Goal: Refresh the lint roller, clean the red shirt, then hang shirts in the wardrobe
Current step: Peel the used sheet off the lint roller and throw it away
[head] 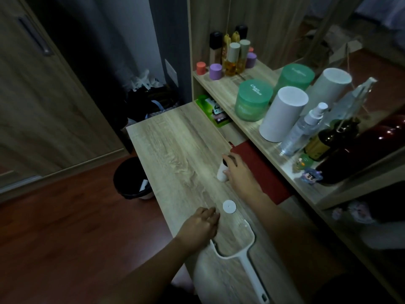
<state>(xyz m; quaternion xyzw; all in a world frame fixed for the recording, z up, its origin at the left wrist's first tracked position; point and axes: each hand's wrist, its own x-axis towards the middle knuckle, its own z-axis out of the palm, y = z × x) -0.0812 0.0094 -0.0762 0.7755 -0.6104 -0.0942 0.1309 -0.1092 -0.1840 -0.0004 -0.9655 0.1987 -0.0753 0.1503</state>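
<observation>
On the wooden desk lies a white lint roller frame, its handle pointing toward me and its fork without a roll. A small white round cap rests just beyond it. My left hand lies flat on the desk beside the cap, holding nothing. My right hand curls around a white adhesive roll lying on the desk. A folded red shirt sits under the shelf, right of that hand.
A black waste bin stands on the floor left of the desk. The shelf above holds green jars, white cylinders, spray bottles and small bottles. A wardrobe door fills the left side.
</observation>
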